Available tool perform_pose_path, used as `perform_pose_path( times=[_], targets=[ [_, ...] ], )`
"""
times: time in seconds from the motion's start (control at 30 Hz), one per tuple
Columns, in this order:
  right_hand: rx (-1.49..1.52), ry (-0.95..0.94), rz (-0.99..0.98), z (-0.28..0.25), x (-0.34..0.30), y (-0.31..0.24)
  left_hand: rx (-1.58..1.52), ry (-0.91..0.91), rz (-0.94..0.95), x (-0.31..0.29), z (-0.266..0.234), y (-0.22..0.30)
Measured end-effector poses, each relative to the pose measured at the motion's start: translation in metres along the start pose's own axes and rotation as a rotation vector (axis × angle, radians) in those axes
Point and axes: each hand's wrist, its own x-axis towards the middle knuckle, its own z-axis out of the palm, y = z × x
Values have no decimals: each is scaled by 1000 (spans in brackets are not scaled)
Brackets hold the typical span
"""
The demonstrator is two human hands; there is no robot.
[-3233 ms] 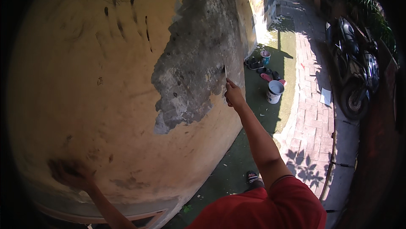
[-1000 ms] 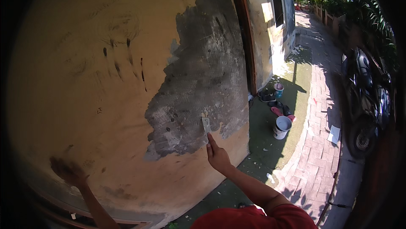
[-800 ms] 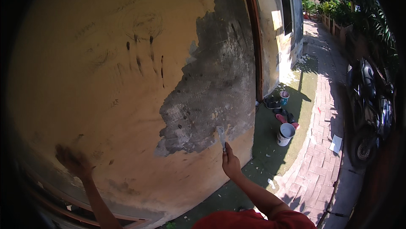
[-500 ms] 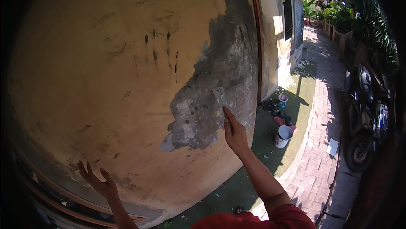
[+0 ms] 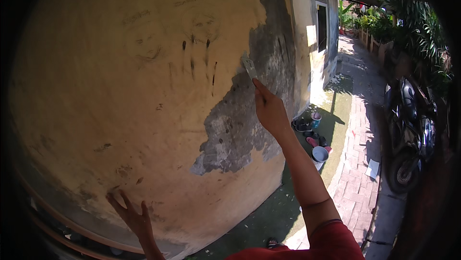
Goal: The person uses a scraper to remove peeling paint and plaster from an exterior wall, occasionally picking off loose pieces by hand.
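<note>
My right hand is closed around the handle of a putty knife. The flat blade points up and lies at the border between the yellow paint and the bare grey patch on the wall. Lower left, my left hand has its fingers spread at the yellow wall and holds nothing. Whether its fingertips press on the surface, I cannot tell. Pencil-like face drawings and dark streaks mark the paint left of the blade.
Right of the wall, a white bucket, a smaller paint pot and several shoes stand on green ground. Beyond runs a brick path with a white sheet on it. A motorcycle is parked at the far right.
My right hand has moved up along the wall with the putty knife, from within the grey patch to its upper left border. My left hand appears slightly lower and further right. The view has shifted.
</note>
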Motion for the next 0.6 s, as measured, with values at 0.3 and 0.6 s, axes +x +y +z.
perform_pose_path(
  times=[0.3,0.6],
  targets=[
    [77,-30,67,-5,6,-4,-18,34,-31,5,4,8],
    [13,66,1,-29,87,4,-30,108,-12,6,13,12]
  ],
)
